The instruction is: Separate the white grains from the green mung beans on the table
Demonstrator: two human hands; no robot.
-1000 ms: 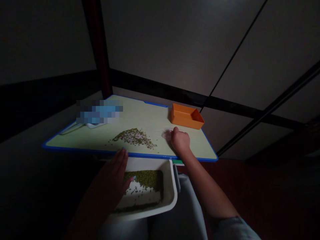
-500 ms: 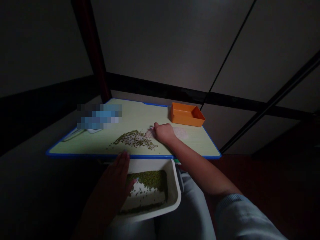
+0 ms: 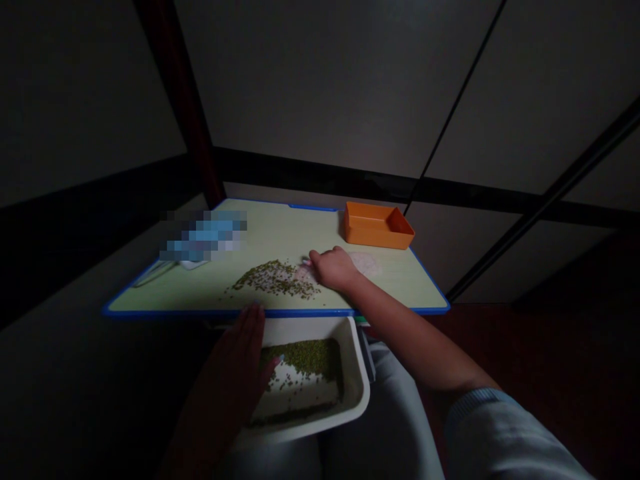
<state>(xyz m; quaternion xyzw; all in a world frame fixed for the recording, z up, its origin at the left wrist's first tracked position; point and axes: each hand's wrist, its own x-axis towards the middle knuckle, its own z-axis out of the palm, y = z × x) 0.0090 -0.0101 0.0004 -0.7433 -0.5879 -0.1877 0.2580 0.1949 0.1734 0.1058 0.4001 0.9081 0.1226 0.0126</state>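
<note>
My right hand (image 3: 336, 268) rests on the pale table top, its fingers closed around a small pale object whose tip (image 3: 306, 262) pokes out to the left; I cannot make out its kind. Just left of it lies a loose pile of green beans (image 3: 273, 277) mixed with whitish grains. A thin layer of pale grains (image 3: 366, 263) shows behind and right of that hand. My left hand (image 3: 243, 357) lies over the left side of a white tub (image 3: 356, 393), fingers stretched toward the table edge and thumb inside. Green beans (image 3: 313, 357) cover part of the tub's floor.
An orange box (image 3: 377, 235) stands at the table's back right. At the left is a blurred blue item (image 3: 205, 235) on something white. The small table (image 3: 270, 227) has a blue rim. The tub sits over my lap, below the table's front edge. A wall rises behind.
The whole view has shifted slightly to the right. My right hand stays by the pile, still closed, and my left hand remains at the tub; little else differs.
</note>
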